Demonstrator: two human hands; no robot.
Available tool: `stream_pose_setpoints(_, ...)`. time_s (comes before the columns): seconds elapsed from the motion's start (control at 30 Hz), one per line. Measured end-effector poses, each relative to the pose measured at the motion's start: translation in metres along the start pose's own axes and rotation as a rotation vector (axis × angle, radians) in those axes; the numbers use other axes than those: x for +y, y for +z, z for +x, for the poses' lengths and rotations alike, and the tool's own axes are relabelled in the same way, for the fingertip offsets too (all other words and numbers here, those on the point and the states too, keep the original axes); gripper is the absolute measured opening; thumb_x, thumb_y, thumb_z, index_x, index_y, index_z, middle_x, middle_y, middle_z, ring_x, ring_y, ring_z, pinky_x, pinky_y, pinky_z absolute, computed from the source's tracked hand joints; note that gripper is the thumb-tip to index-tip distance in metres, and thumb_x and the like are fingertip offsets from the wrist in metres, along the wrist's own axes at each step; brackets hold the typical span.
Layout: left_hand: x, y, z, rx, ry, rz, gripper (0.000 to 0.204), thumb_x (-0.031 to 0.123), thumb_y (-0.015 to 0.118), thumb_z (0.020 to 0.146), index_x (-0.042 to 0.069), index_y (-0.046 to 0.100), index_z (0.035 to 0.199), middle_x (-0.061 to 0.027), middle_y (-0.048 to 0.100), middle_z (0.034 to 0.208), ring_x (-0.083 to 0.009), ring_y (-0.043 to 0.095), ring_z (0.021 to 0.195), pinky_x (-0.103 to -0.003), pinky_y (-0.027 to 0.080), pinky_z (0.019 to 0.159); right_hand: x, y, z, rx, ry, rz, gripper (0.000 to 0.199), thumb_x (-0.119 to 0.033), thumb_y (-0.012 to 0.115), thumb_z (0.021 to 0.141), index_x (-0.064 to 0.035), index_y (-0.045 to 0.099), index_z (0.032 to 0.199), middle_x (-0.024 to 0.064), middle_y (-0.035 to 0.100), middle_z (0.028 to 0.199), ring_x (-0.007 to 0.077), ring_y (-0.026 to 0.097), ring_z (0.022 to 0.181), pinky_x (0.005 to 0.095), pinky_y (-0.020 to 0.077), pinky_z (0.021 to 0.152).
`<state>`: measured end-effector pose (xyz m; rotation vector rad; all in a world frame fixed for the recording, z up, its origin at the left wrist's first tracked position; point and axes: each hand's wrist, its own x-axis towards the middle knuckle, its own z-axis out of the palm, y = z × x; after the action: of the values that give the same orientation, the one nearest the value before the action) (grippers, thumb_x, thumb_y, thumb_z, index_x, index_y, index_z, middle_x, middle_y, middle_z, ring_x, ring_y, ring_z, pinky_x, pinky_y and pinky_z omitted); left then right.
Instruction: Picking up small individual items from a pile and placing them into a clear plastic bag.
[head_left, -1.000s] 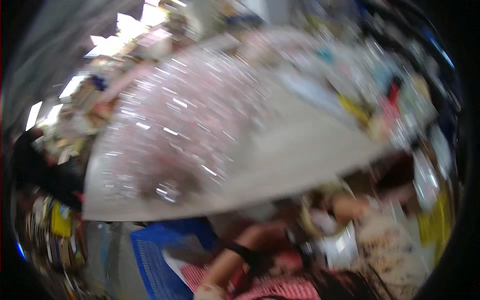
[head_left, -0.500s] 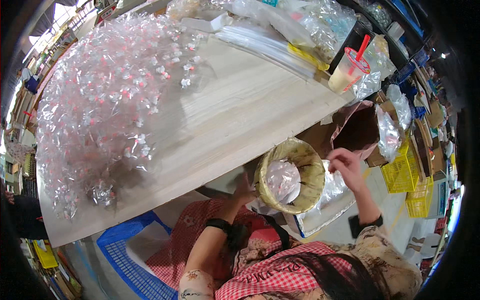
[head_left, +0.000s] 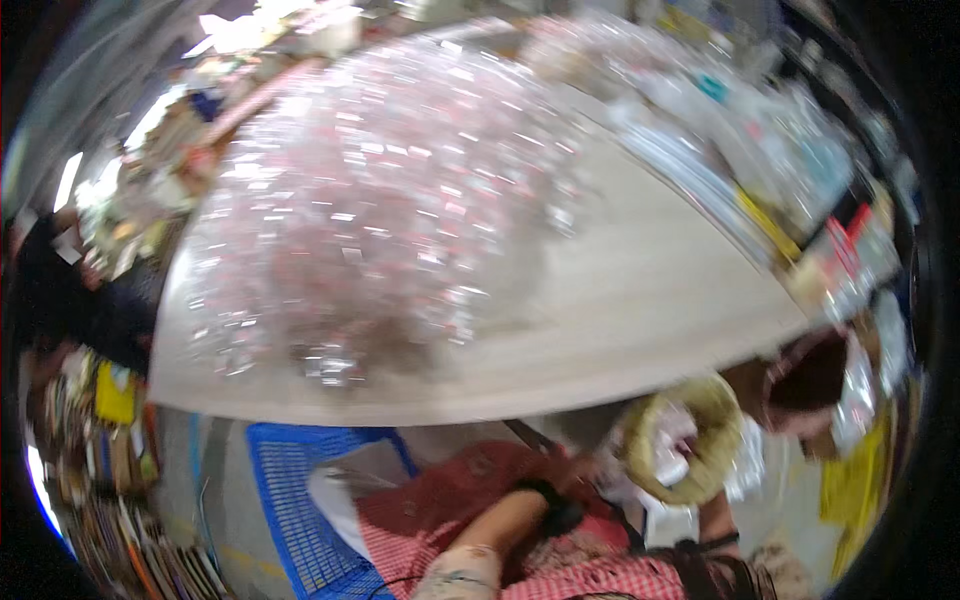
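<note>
I see the round woven straw basket [head_left: 683, 440] near right, below the tabletop [head_left: 640, 320] edge; light, stiff-rimmed, best held by the rim. Left hand [head_left: 578, 478] touches it; blur hides both grips.

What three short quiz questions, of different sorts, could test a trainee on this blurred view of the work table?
1. True or false: the big heap of clear pink wrapped pieces lies on the pale table.
2. Which thing is nearest the left hand? A) blue crate B) woven basket C) yellow pack
3. Fill in: the person's lap shows cloth of red and white ____.

Key: 1 true; 2 B; 3 checks. Blur hides whether the left hand grips the basket; the right hand is not clear.
</note>
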<state>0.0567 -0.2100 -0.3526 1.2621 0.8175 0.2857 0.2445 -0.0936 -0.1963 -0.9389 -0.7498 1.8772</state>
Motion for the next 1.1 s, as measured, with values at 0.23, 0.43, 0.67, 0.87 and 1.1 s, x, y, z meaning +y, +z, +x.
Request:
stream_pose_setpoints(0.23, 0.076, -0.037, -0.032, 0.326, 0.083, 0.09, 0.037, 0.033, 0.049, 0.094, 0.007, 0.055, 0.12, -0.0126, 0.051, 0.125, -0.0243, 0.046, 0.117, -0.038, 0.036, 0.101, -0.034, 0.126, 0.096, -0.374, -0.015, -0.15, 0.058, -0.009, 0.072, 0.083, -0.009, 0.042, 0.133, 0.0041, 0.053, 0.121, 0.0167, 0.049, 0.11, 0.0336, 0.0417, 0.093)
stream_pose_setpoints(0.43, 0.085, -0.03, -0.068, 0.346, 0.125, 0.106, 0.031, 0.029, 0.048, 0.094, 0.007, 0.054, 0.114, -0.0109, 0.05, 0.117, -0.0229, 0.045, 0.11, -0.037, 0.037, 0.096, -0.036, 0.156, 0.09, -0.434, -0.038, -0.259, 0.054, -0.01, 0.073, 0.082, -0.0081, 0.045, 0.128, 0.0039, 0.054, 0.115, 0.0156, 0.05, 0.105, 0.0322, 0.0417, 0.089)
stream_pose_setpoints(0.67, 0.086, 0.008, -0.036, 0.324, 0.161, 0.122, 0.024, 0.025, 0.048, 0.094, 0.007, 0.053, 0.108, -0.0089, 0.049, 0.107, -0.0212, 0.043, 0.101, -0.036, 0.038, 0.09, -0.034, 0.174, 0.069, -0.454, -0.072, -0.375, 0.049, -0.01, 0.074, 0.081, -0.0071, 0.048, 0.122, 0.0037, 0.054, 0.109, 0.0142, 0.05, 0.099, 0.0306, 0.0417, 0.083)
stream_pose_setpoints(0.87, 0.109, 0.008, 0.014, 0.27, 0.202, 0.137, 0.018, 0.021, 0.047, 0.094, 0.006, 0.052, 0.103, -0.0072, 0.047, 0.098, -0.0198, 0.042, 0.093, -0.035, 0.039, 0.086, -0.033, 0.18, 0.05, -0.431, -0.116, -0.481, 0.044, -0.011, 0.075, 0.081, -0.0063, 0.051, 0.117, 0.0036, 0.055, 0.104, 0.0131, 0.05, 0.093, 0.0293, 0.0417, 0.079)
stream_pose_setpoints(1.1, 0.12, 0.006, -0.018, 0.193, 0.226, 0.131, 0.012, 0.016, 0.047, 0.095, 0.006, 0.051, 0.097, -0.0052, 0.046, 0.088, -0.0181, 0.041, 0.084, -0.034, 0.04, 0.08, -0.029, 0.171, 0.021, -0.382, -0.139, -0.593, 0.039, -0.011, 0.076, 0.08, -0.0052, 0.054, 0.111, 0.0034, 0.056, 0.097, 0.0117, 0.051, 0.087, 0.0277, 0.0417, 0.073)
